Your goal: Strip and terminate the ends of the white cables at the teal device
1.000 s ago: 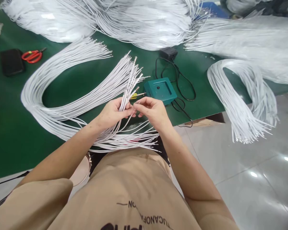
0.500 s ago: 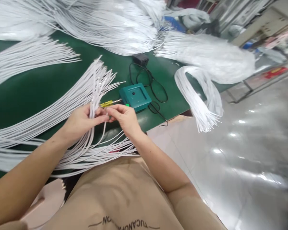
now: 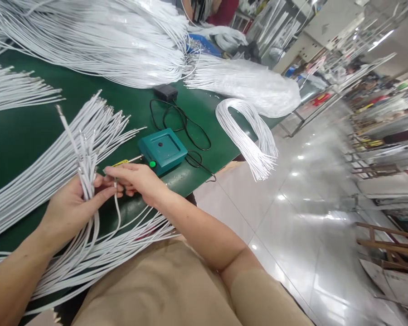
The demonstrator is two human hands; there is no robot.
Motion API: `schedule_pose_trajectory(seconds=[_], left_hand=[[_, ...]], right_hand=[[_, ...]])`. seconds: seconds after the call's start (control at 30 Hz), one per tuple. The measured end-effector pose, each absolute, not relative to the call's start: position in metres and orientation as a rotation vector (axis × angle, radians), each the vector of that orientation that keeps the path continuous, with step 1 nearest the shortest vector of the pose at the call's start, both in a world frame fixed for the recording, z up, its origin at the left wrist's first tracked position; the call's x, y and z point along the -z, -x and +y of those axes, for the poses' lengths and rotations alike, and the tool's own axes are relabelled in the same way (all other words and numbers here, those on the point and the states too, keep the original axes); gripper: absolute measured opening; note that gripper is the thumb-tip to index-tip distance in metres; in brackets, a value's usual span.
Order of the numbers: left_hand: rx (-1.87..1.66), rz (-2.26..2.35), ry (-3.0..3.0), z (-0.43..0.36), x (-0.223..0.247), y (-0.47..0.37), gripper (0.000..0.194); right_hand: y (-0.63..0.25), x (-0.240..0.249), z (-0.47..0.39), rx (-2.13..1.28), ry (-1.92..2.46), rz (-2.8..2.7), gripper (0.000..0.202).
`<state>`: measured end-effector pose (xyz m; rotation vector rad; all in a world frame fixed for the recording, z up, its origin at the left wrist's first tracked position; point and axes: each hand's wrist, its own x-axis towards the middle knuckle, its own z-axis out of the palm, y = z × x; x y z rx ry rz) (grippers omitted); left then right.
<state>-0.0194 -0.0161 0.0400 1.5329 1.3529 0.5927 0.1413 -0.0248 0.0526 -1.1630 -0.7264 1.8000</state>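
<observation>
My left hand [image 3: 66,201] is closed round a small bunch of white cables [image 3: 85,170], whose metal-tipped ends point up. One of them leans out to the left. Close against its fingertips, my right hand [image 3: 141,181] pinches the end of a single white cable [image 3: 118,210] that hangs down in a curve. Both sets of fingertips nearly meet there, so the cable's tip is partly hidden. Just behind the right hand lies a yellow-handled tool with a metal shaft [image 3: 134,159], beside a teal box [image 3: 172,150] with a green button [image 3: 153,164].
Loose white cables [image 3: 132,240] lie along the near table edge. A larger bundle [image 3: 44,181] stretches left on the green table [image 3: 122,102]. Big heaps [image 3: 122,50] fill the back. A black adapter [image 3: 165,92] and its cord lie behind the box; a looped bundle [image 3: 246,131] overhangs the right edge.
The camera has turned right, so the table and hands appear further left. Both hands remain close together on the cables. One metal-tipped cable now stands out left of the held bunch.
</observation>
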Motion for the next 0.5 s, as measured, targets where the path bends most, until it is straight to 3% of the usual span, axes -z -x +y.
schedule_pose_trajectory(seconds=[0.13, 0.33, 0.5], left_hand=[[-0.573, 1.44, -1.534, -0.016, -0.041, 0.022, 0.026], [-0.605, 1.455, -1.477, -0.013, -0.032, 0.03, 0.03], [-0.575, 1.425, -1.491, -0.01, -0.028, 0.033, 0.028]], right_hand=[[-0.142, -0.047, -0.022, -1.908, 1.09, -0.718, 0.041], [-0.14, -0.037, -0.024, -2.022, 0.936, -0.544, 0.034], [-0.135, -0.041, -0.026, -1.877, 1.062, -0.49, 0.034]])
